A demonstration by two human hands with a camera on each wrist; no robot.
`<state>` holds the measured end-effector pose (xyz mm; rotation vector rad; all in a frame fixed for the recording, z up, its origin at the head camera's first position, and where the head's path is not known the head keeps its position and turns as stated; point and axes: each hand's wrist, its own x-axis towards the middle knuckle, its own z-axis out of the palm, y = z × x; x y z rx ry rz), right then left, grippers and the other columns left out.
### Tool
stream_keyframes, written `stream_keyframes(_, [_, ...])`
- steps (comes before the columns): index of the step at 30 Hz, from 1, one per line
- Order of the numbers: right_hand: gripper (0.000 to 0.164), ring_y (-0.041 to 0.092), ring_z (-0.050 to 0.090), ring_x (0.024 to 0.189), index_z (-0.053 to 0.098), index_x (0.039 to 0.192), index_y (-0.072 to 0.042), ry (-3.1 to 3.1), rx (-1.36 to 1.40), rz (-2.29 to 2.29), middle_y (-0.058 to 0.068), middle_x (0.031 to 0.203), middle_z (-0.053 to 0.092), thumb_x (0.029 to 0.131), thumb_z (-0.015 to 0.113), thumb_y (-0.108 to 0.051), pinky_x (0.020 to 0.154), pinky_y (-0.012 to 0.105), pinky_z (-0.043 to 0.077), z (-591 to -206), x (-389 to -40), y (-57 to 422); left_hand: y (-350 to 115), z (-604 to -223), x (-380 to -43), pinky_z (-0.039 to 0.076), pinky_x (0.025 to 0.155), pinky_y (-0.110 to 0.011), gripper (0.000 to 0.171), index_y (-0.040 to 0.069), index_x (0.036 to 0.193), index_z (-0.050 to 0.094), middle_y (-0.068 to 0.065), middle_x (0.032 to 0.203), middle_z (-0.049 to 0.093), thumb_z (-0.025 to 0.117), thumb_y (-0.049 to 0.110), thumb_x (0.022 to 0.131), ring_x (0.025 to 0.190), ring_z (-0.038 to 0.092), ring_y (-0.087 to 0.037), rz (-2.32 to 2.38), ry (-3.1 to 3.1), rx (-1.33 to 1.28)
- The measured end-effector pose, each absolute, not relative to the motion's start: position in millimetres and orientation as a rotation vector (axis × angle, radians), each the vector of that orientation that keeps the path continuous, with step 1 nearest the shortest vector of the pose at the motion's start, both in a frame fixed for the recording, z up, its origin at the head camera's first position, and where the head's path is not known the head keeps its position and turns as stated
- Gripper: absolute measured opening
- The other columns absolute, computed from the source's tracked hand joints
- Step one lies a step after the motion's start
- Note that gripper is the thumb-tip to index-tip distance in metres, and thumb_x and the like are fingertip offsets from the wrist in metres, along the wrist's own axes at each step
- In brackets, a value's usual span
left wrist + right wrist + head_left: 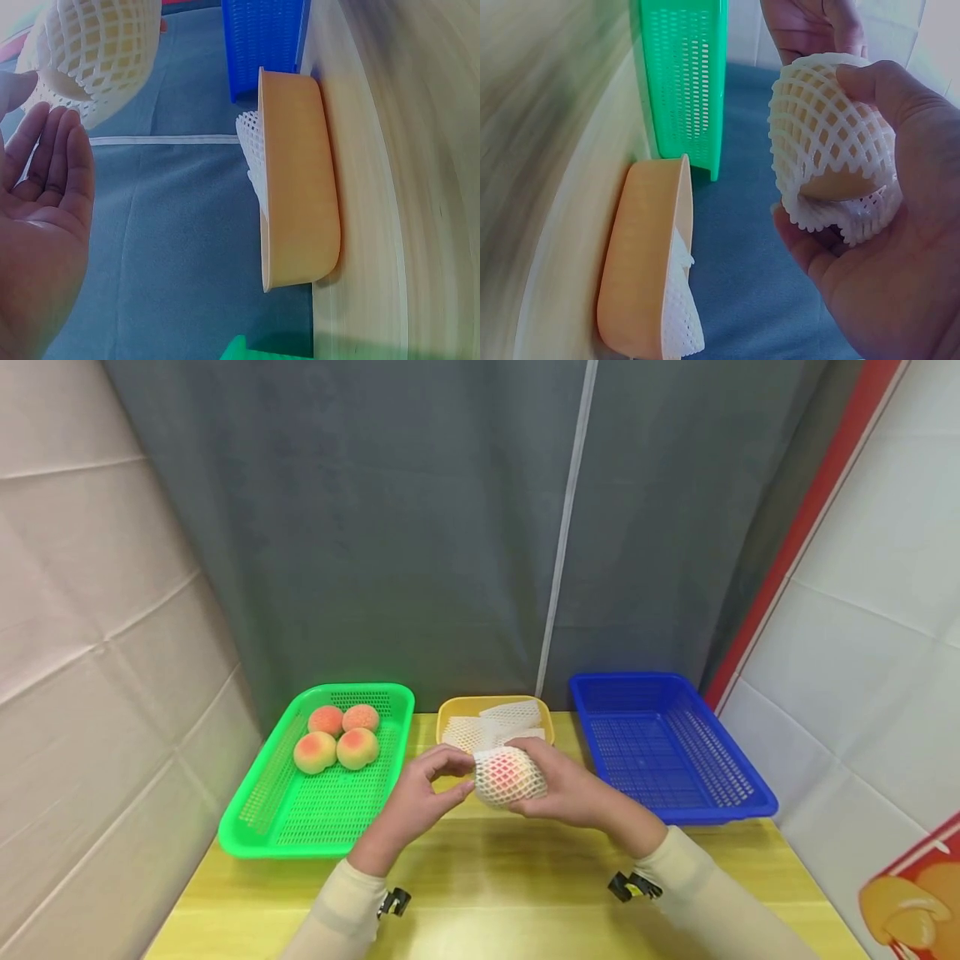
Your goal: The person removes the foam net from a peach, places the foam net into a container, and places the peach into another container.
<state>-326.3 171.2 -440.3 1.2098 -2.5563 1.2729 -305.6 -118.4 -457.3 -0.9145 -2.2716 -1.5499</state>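
Note:
My right hand [562,781] grips a peach in a white foam net [510,777], held up over the table at the middle. In the right wrist view the thumb lies on one side of the net [825,127] and fingers wrap beneath it; part of the peach shows bare at the net's opening. My left hand [429,789] is at the other end of the net, thumb and fingers spread apart with their tips at its edge. The left wrist view shows those fingers [56,154] loosely bent beside the net's rim.
A green basket [251,793] with several bare peaches [357,748] stands at the left. Behind my hands a yellow tub [448,708] holds several foam nets [513,714]. At the right is a blue basket [637,760]. A grey curtain hangs behind the wooden table [495,877].

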Motion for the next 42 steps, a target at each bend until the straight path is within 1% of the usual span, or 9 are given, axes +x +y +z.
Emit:
stream_keyframes(5, [0.082, 0.02, 0.065, 0.117, 0.051, 0.156, -0.01, -2.56, 1.216, 1.235, 0.005, 0.142, 0.064, 0.087, 0.093, -0.024, 0.098, 0.039, 0.059, -440.3, -324.2, 171.0, -114.8, -454.9, -303.5, 0.061, 0.103, -0.042, 0.031, 0.009, 0.125, 0.077, -0.004, 0.121, 0.076, 0.085, 0.003, 0.096, 0.114, 0.073, -0.026, -1.603, -2.271, -0.932])
stream_keyframes(13, [0.082, 0.02, 0.065, 0.118, 0.052, 0.155, -0.008, -2.543, 1.248, 1.241, 0.006, 0.141, 0.064, 0.086, 0.093, -0.024, 0.099, 0.04, 0.059, -440.1, -321.7, 168.4, -113.7, -459.1, -305.0, 0.059, 0.106, -0.048, 0.046, 0.006, 0.132, 0.073, -0.007, 0.126, 0.073, 0.084, -0.006, 0.089, 0.119, 0.073, -0.025, -1.611, -2.302, -0.973])
stream_keyframes(21, [0.082, 0.017, 0.066, 0.114, 0.053, 0.154, -0.009, -2.584, 1.236, 1.243, 0.003, 0.14, 0.065, 0.087, 0.095, -0.029, 0.097, 0.036, 0.06, -440.1, -320.4, 166.6, -111.4, -457.5, -302.5, 0.06, 0.105, -0.048, 0.054, 0.007, 0.137, 0.07, -0.007, 0.13, 0.068, 0.087, -0.003, 0.088, 0.121, 0.07, -0.028, -1.606, -2.354, -0.993])
stream_keyframes(26, [0.081, 0.018, 0.066, 0.115, 0.055, 0.153, -0.007, -2.577, 1.252, 1.253, 0.004, 0.139, 0.066, 0.088, 0.095, -0.033, 0.099, 0.037, 0.059, -439.6, -319.4, 165.1, -109.4, -458.6, -301.6, 0.06, 0.105, -0.049, 0.059, 0.005, 0.14, 0.067, -0.01, 0.133, 0.065, 0.086, -0.006, 0.085, 0.124, 0.068, -0.031, -1.615, -2.376, -1.0])
stream_keyframes(34, [0.081, 0.019, 0.066, 0.12, 0.057, 0.152, -0.008, -2.563, 1.254, 1.238, 0.005, 0.141, 0.067, 0.088, 0.096, -0.038, 0.104, 0.041, 0.057, -439.0, -318.6, 163.0, -106.6, -458.0, -302.5, 0.058, 0.108, -0.039, 0.061, 0.01, 0.142, 0.067, -0.006, 0.137, 0.064, 0.09, 0.004, 0.087, 0.129, 0.063, -0.024, -1.589, -2.413, -1.01])
stream_keyframes(38, [0.083, 0.019, 0.066, 0.12, 0.057, 0.152, -0.007, -2.563, 1.232, 1.252, 0.004, 0.14, 0.067, 0.086, 0.098, -0.039, 0.105, 0.041, 0.057, -438.1, -318.2, 161.0, -105.5, -458.1, -303.2, 0.058, 0.109, -0.04, 0.065, 0.011, 0.143, 0.065, -0.004, 0.137, 0.064, 0.089, 0.002, 0.084, 0.129, 0.062, -0.022, -1.594, -2.422, -1.005])
stream_keyframes(42, [0.084, 0.019, 0.067, 0.118, 0.057, 0.151, -0.006, -2.554, 1.212, 1.283, 0.005, 0.139, 0.068, 0.085, 0.099, -0.036, 0.103, 0.04, 0.058, -437.2, -317.7, 159.5, -103.1, -457.6, -303.7, 0.057, 0.11, -0.041, 0.066, 0.012, 0.144, 0.064, -0.004, 0.137, 0.064, 0.087, 0.001, 0.083, 0.127, 0.062, -0.022, -1.621, -2.421, -1.007])
